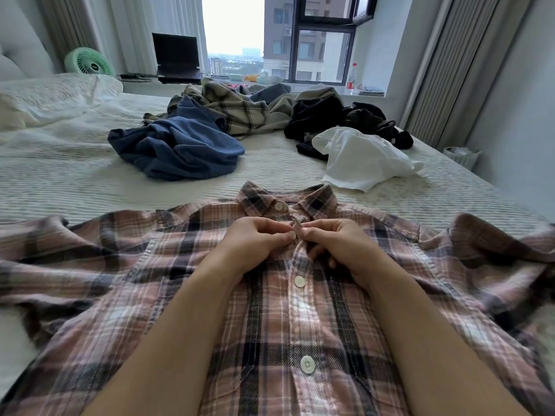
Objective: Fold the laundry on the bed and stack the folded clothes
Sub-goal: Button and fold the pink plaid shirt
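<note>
We see a wide bed (90,175) under a pale, ribbed quilted cover, filling the room from the near edge up to a windowsill. Beyond it a tall dark-framed window (300,40) shows apartment blocks, with grey pleated curtains (468,70) on either side.

Across the near half of the bed lies the pink, white and navy plaid flannel shirt (210,295), front up, collar pointing away from us, its sleeves spread out to both sides and cut off by the picture's edges. Both hands meet just below the collar: our left hand (258,241) and right hand (339,244) each pinch the placket fabric at the top of the button line, fingers curled, so each grip holds the shirt. Whether a button sits between the fingertips we cannot tell. Two white buttons show nearer to us than the grip, and one on the collar just beyond it.

Well beyond the grip lie unfolded clothes: a crumpled blue garment (177,145) to the left, a beige plaid shirt (234,109) behind it, a black heap (345,121) to the right and a white garment (360,157) in front of that heap.

On the sill stand a black open laptop (175,55), a mint-green round fan (88,61) and a red-capped bottle (351,76); smaller items there are too blurred to name.
</note>
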